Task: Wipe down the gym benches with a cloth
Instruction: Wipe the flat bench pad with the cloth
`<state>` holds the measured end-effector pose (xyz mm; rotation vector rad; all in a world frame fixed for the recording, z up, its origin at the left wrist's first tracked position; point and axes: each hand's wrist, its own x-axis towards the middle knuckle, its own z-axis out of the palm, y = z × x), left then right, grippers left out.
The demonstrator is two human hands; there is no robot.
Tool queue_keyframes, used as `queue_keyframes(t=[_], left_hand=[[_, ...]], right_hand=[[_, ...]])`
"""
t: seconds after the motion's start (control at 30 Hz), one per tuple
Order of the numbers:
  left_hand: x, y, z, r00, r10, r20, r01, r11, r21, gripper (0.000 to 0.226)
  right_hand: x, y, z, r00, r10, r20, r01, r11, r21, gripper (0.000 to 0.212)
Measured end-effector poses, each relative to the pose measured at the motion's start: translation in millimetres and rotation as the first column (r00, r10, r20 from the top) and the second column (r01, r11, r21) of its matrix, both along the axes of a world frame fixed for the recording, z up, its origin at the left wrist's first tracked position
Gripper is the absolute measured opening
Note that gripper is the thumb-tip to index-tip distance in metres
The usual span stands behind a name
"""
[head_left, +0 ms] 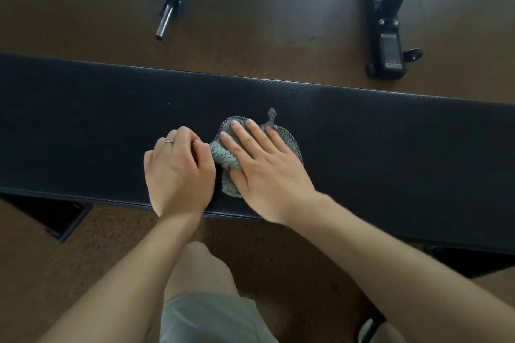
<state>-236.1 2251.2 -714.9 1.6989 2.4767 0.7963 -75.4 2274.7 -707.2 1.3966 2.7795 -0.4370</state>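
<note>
The long black padded worktop [362, 131] carries a crumpled teal knitted cloth [227, 157] with grey mesh edging near its front edge. The right hand [267, 167] presses it flat-fingered; the left hand [178, 172], grip curled, pinches the cloth's left edge.

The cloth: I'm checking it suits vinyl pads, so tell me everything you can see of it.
The cloth is small, teal-green with a nubby, knitted-looking texture and a grey mesh layer or edging; a mesh loop sticks out at its far side. It lies bunched on the black bench pad, near the middle. The right hand presses flat on it with straight fingers; the left hand, fingers curled, touches its left edge.
</note>
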Motion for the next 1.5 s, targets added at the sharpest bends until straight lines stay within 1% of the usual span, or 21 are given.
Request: queue_keyframes(t=[0.07, 0.2, 0.3, 0.4, 0.5, 0.6, 0.67, 0.73, 0.83, 0.93, 1.0, 1.07, 1.13, 1.23, 1.3, 1.4, 1.43, 1.5], left_hand=[[-0.7, 1.0, -0.4, 1.0, 0.001, -0.004, -0.001, 1.0, -0.008, 0.019], [-2.5, 2.8, -0.4, 1.0, 0.004, 0.021, -0.004, 1.0, -0.01, 0.021], [-3.0, 1.3, -1.2, 0.998, 0.017, 0.054, -0.018, 1.0, 0.002, 0.021], [-2.8, 0.7, -1.7, 0.998, 0.021, 0.052, -0.021, 1.0, 0.005, 0.02], [-1.7, 0.9, -1.9, 0.999, 0.022, 0.049, -0.022, 1.0, 0.009, 0.02], [-0.6, -0.2, -2.4, 0.999, 0.018, 0.049, -0.02, 0.999, 0.031, 0.02], [0.1, -0.5, -2.5, 0.999, 0.02, 0.047, -0.022, 0.999, 0.037, 0.02], [0.4, 0.4, -2.4, 0.999, 0.017, 0.044, -0.019, 0.999, 0.032, 0.021], [0.4, 0.4, -1.4, 0.999, 0.01, 0.042, -0.011, 1.0, 0.024, 0.021], [-0.5, -0.3, -1.4, 0.999, 0.014, 0.043, -0.015, 1.0, 0.02, 0.02], [-0.9, -0.9, -1.6, 0.999, 0.017, 0.037, -0.018, 1.0, 0.013, 0.021], [-1.7, -1.7, -1.5, 0.999, 0.011, 0.04, -0.012, 1.0, 0.011, 0.021], [-1.8, -2.3, -1.4, 0.999, -0.005, 0.046, 0.004, 1.0, 0.02, 0.022], [-1.0, -2.5, -0.7, 0.999, -0.011, 0.046, 0.009, 0.999, 0.035, 0.022], [-0.4, -2.4, -1.1, 0.999, -0.01, 0.046, 0.008, 0.999, 0.043, 0.023], [0.6, -1.7, -1.2, 0.999, -0.009, 0.041, 0.008, 0.999, 0.044, 0.025], [0.4, -1.2, -1.4, 0.999, -0.012, 0.039, 0.01, 0.999, 0.043, 0.026], [-0.1, -1.0, -1.5, 0.999, -0.013, 0.038, 0.012, 0.999, 0.039, 0.026]], right_hand=[[-6.4, 32.3, -0.3, 1.0, 0.005, 0.006, -0.005, 1.0, 0.016, 0.059], [-21.5, 101.2, -3.1, 0.996, -0.092, 0.019, 0.091, 0.995, 0.043, 0.057], [-18.1, 129.5, -3.5, 0.991, -0.137, -0.012, 0.137, 0.989, 0.054, 0.055], [17.3, 136.9, -1.7, 0.967, -0.255, -0.019, 0.255, 0.966, 0.045, 0.049], [72.3, 133.9, 0.5, 0.915, -0.403, 0.009, 0.402, 0.914, 0.055, 0.042], [96.3, 129.1, 5.3, 0.872, -0.488, 0.041, 0.487, 0.873, 0.023, 0.046], [82.5, 130.3, 6.4, 0.863, -0.499, 0.075, 0.499, 0.866, 0.026, 0.053], [52.3, 131.3, 5.1, 0.874, -0.477, 0.088, 0.476, 0.879, 0.035, 0.056], [-10.8, 130.2, 0.1, 0.927, -0.37, 0.057, 0.367, 0.928, 0.068, 0.053], [-59.1, 127.0, -1.3, 0.964, -0.263, 0.03, 0.26, 0.963, 0.076, 0.057], [-59.2, 127.7, -1.7, 0.978, -0.205, 0.024, 0.203, 0.977, 0.069, 0.06], [-35.5, 129.6, -0.3, 0.988, -0.155, 0.008, 0.154, 0.986, 0.067, 0.059], [2.2, 132.4, -0.5, 0.979, -0.202, 0.001, 0.202, 0.978, 0.058, 0.057], [64.5, 129.0, -1.2, 0.935, -0.353, 0.032, 0.351, 0.934, 0.064, 0.055], [83.6, 121.7, -0.7, 0.908, -0.415, 0.06, 0.412, 0.909, 0.053, 0.056], [54.3, 120.3, -1.2, 0.876, -0.474, 0.092, 0.472, 0.881, 0.04, 0.061], [34.8, 118.9, -1.7, 0.879, -0.467, 0.095, 0.465, 0.884, 0.038, 0.062], [-6.4, 113.1, -3.5, 0.916, -0.393, 0.083, 0.392, 0.92, 0.032, 0.063]])
